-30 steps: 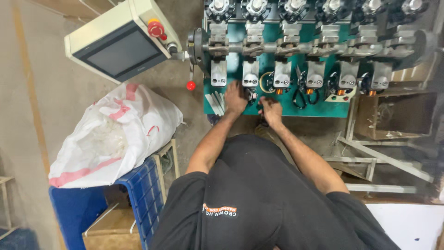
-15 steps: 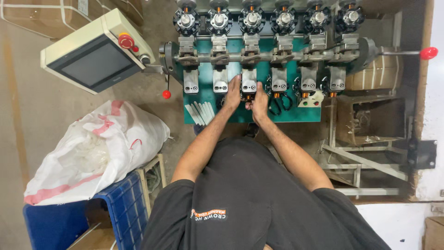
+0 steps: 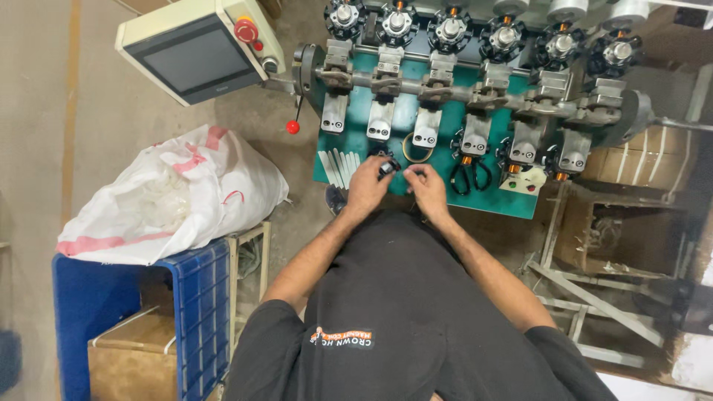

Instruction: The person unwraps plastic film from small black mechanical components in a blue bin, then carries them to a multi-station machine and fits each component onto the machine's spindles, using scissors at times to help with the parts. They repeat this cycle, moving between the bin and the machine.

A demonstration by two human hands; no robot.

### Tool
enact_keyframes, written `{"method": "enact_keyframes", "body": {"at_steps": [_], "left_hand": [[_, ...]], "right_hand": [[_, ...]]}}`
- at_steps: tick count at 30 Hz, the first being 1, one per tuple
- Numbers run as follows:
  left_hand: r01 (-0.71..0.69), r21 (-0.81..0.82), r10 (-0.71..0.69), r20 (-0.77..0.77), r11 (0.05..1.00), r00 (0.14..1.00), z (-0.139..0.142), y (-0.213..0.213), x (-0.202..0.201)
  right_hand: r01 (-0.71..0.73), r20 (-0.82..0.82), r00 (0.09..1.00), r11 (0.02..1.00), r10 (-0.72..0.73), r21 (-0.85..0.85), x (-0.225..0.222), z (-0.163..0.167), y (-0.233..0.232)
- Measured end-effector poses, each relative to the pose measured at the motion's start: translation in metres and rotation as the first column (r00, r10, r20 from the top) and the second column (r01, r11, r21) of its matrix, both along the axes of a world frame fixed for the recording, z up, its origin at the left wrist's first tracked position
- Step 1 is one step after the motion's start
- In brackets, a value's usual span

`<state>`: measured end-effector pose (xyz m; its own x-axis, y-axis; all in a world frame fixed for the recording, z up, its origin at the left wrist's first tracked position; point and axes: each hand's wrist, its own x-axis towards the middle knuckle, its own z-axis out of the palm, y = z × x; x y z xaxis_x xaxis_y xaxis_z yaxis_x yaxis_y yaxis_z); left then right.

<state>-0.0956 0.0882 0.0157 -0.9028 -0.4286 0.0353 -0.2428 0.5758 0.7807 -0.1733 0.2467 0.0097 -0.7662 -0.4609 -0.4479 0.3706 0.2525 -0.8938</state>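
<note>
Overhead, a person is standing at a green machine table [image 3: 438, 194] with a row of metal winding heads [image 3: 434, 82]. Their left hand [image 3: 369, 187] is pinching a small dark round part [image 3: 385, 168] just above the table's front edge, likely steadying it. Their right hand [image 3: 427, 187] is curling its fingers close beside it; whether it is gripping anything, I cannot tell. A white sack [image 3: 171, 197] is resting on a blue crate [image 3: 197, 312].

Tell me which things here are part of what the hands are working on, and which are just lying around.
In use:
left hand
right hand
small dark part held in the left hand's fingers
green machine bed

Lying about:
white strips
black-handled scissors
white sack
blue crate
control screen
</note>
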Motion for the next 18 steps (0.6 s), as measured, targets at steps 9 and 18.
{"method": "enact_keyframes", "body": {"at_steps": [9, 18], "left_hand": [[-0.174, 0.977, 0.037, 0.171, 0.127, 0.985, -0.002, -0.016, 0.01], [-0.151, 0.983, 0.245, 0.173, -0.105, 0.954, 0.026, -0.026, 0.009]], "right_hand": [[-0.347, -0.496, 0.798, 0.934, 0.343, 0.088, -0.03, 0.021, 0.002], [-0.402, -0.796, 0.333, 0.84, 0.505, 0.365, -0.038, 0.096, -0.024]]}}
